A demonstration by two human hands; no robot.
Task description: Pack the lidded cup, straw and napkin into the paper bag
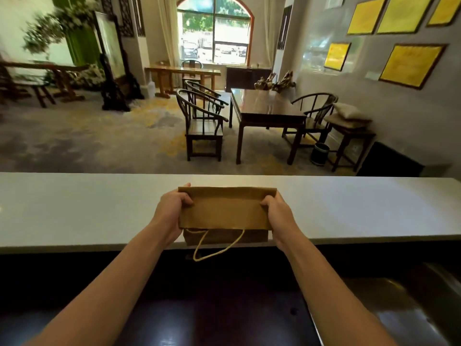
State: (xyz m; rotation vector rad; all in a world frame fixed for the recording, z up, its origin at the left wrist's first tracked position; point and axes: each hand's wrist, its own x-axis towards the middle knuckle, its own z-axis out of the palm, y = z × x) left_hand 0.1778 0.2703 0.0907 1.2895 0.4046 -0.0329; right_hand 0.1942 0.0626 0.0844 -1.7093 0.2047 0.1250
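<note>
A brown paper bag [225, 208] lies flat and folded on the white counter [87, 208], near its front edge. Its pale cord handle [217, 248] hangs over that edge toward me. My left hand [171, 208] grips the bag's left side, thumb on top. My right hand [277, 212] grips the right side the same way. The folded top part of the bag is raised slightly off the lower part. No cup, straw or napkin shows anywhere in view.
A dark glossy lower surface [224, 308] lies below the counter, close to me. Beyond the counter is a room with a dark wooden table [264, 106], round-backed chairs [202, 121] and a small bin [320, 153] on the carpet.
</note>
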